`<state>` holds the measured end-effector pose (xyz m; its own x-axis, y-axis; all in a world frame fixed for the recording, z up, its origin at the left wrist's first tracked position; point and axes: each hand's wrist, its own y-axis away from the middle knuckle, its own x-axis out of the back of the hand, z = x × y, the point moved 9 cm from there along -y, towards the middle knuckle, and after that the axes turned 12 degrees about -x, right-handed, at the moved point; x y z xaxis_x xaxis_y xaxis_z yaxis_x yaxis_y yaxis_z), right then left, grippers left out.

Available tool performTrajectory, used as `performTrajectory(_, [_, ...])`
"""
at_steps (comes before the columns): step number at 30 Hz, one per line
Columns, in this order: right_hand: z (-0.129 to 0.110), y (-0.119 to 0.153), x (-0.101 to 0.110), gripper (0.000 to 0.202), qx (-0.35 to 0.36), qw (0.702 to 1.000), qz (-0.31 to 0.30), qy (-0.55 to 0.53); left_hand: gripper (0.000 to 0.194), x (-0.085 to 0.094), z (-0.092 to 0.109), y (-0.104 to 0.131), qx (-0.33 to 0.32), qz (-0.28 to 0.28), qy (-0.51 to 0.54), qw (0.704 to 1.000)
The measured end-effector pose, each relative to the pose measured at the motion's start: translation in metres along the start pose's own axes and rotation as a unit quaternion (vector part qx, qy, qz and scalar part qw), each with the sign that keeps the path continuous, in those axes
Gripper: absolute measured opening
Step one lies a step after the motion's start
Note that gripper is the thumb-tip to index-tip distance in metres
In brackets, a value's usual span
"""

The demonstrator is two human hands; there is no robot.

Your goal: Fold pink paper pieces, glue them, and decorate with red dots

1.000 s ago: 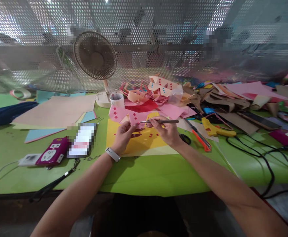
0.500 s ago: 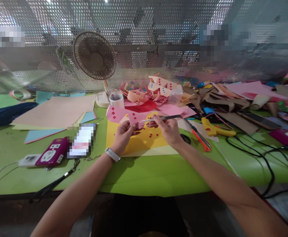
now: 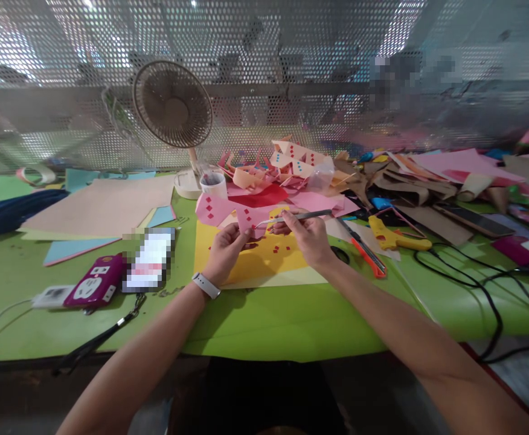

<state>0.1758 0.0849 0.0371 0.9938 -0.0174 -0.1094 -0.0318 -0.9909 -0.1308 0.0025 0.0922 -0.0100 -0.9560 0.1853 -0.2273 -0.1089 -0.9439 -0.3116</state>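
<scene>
Evidently fine placement work: the fingers (image 3: 293,222) of the right hand (image 3: 310,240) were closed around a slim metal tool (image 3: 316,214), seemingly tweezers, with the pale tip pointing left; whether its tips were parted could not be told. The fingers of the left hand (image 3: 225,249) pinched the near edge of a pink paper (image 3: 223,210), thumb on the facing side, just beside that tip. Step in hand, as judged: setting small red diamonds (image 3: 247,212) onto the pink paper one by one. The next move appeared to call for a steady left pinch, the diamond lined up with its row, and light pressure to avoid creasing the paper. Pink paper: held up over a yellow sheet (image 3: 264,266), thin, gently curved, its outline partly hidden by the hand; one row of three diamonds showed at its left end, and another row ran down towards the thumb. More red pieces (image 3: 276,249) lay scattered on the yellow sheet, which rested over a paler sheet on the green table (image 3: 264,320). Farther out, a white cup (image 3: 212,186) stood behind the pink paper; an orange cutter (image 3: 373,263) and a yellow glue gun (image 3: 395,237) lay to the right.
</scene>
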Motion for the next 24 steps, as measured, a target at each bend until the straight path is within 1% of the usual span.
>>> performTrajectory(6, [0.0015, -0.0007, 0.0016, 0.043, 0.007, 1.0, 0.007, 0.004, 0.038, -0.0002, -0.0014, 0.0003, 0.003, -0.003, -0.003, 1.0])
performTrajectory(14, [0.0006, -0.0004, 0.0026, 0.037, 0.01, 1.0, 0.006, -0.004, 0.038, -0.0023, 0.0009, 0.0009, 0.005, -0.006, 0.003, 1.0])
performTrajectory(21, [0.002, -0.0006, 0.0033, 0.038, 0.012, 1.0, 0.003, 0.008, 0.036, -0.0035, 0.0012, 0.0011, 0.006, -0.01, 0.004, 1.0])
performTrajectory(24, [0.0003, -0.0006, 0.0045, 0.041, 0.013, 1.0, 0.01, 0.012, 0.035, -0.0031, 0.0023, 0.0015, 0.004, -0.009, 0.0, 1.0])
